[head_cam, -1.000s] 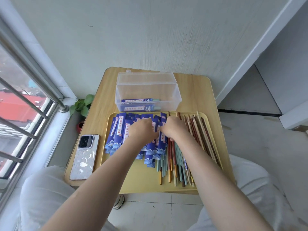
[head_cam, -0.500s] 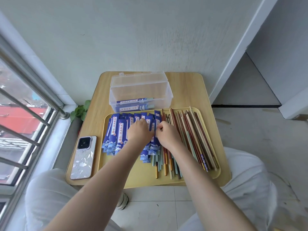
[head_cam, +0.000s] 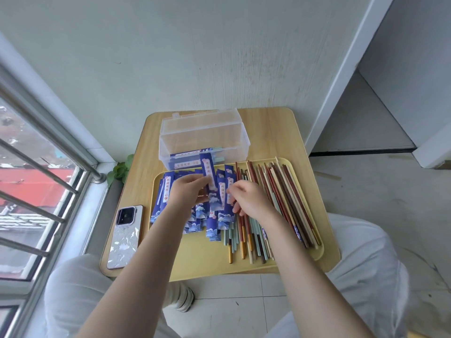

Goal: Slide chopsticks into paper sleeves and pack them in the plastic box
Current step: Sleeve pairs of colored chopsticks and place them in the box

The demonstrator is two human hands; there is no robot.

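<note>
My left hand pinches one blue paper sleeve and holds it upright above the pile of blue sleeves on the left half of the yellow tray. My right hand hovers beside it with loosely curled fingers over the edge of the sleeve pile, holding nothing that I can see. Loose chopsticks in red, brown, cream and pale green fill the tray's right half. The clear plastic box stands open behind the tray with a few sleeved chopsticks inside.
A white phone lies on the wooden table left of the tray. A small green plant sits by the window bars at left. My knees in white trousers flank the table's near edge.
My left hand has lifted one blue sleeve out of the pile and tilted it up. My right hand has drawn slightly apart from the left. The view shifted.
</note>
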